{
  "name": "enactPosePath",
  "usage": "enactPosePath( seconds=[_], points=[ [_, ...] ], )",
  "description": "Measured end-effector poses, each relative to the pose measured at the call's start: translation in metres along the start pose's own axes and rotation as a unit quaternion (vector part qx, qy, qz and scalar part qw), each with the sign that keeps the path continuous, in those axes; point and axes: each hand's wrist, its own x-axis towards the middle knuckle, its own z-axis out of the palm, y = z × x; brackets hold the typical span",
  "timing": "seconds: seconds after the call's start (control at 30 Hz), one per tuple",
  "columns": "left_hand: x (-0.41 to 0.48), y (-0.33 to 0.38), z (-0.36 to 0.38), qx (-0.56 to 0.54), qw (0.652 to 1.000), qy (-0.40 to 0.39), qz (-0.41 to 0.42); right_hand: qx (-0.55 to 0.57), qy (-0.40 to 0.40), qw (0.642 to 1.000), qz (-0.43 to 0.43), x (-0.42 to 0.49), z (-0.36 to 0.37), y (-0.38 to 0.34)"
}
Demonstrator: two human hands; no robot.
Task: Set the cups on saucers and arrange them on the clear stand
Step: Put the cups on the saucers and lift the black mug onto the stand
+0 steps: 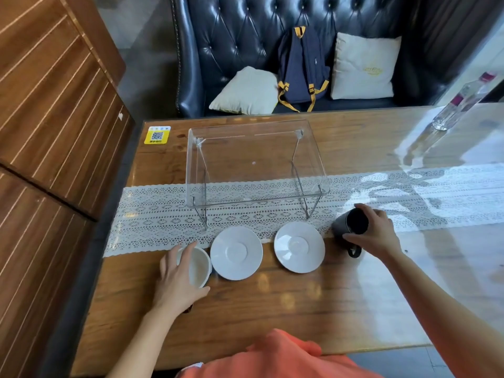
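Two empty white saucers lie side by side on the wooden table, the left saucer (pixel 236 252) and the right saucer (pixel 299 246). Just left of them stands a white cup (pixel 200 266), and my left hand (pixel 176 279) wraps around its left side and rim. Right of the saucers my right hand (pixel 373 233) grips a black cup (pixel 350 222), which is tilted toward the saucers with its handle hanging down near the table. Behind the saucers the clear stand (pixel 256 165) rests on thin metal legs with nothing on top.
A white lace runner (pixel 409 197) crosses the table under the stand. A clear plastic bottle (pixel 461 102) stands at the far right. A yellow QR sticker (pixel 157 135) marks the far left corner. Behind the table is a dark leather sofa with cushions and a backpack (pixel 301 66).
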Motion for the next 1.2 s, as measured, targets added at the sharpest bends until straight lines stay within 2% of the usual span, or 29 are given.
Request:
enactPosePath(
  seconds=[0.17,0.27,0.37,0.5,0.63,0.9,1.2],
  points=[
    [-0.006,0.005,-0.015,-0.077,0.992,0.087,0.042,0.077,0.098,0.987,-0.104,-0.034,-0.002,-0.009],
    [0.002,0.033,-0.020,-0.060,0.990,0.093,0.088,0.096,0.064,0.983,-0.141,-0.048,0.009,-0.032],
    [0.012,0.062,-0.009,-0.049,0.989,0.072,0.117,0.039,0.020,0.983,-0.177,-0.057,0.025,-0.056],
    [0.020,0.083,0.011,-0.030,0.991,0.052,0.121,0.009,-0.007,0.985,-0.171,-0.063,0.044,-0.073],
    [0.029,0.085,0.022,0.038,0.991,0.033,0.121,-0.061,-0.016,0.984,-0.165,-0.060,0.054,-0.077],
    [0.030,0.078,0.036,0.066,0.993,0.012,0.098,-0.067,-0.007,0.986,-0.153,-0.052,0.071,-0.064],
    [0.037,0.080,0.040,0.084,0.992,-0.004,0.092,-0.059,-0.038,0.988,-0.139,-0.051,0.074,-0.064]
  ],
)
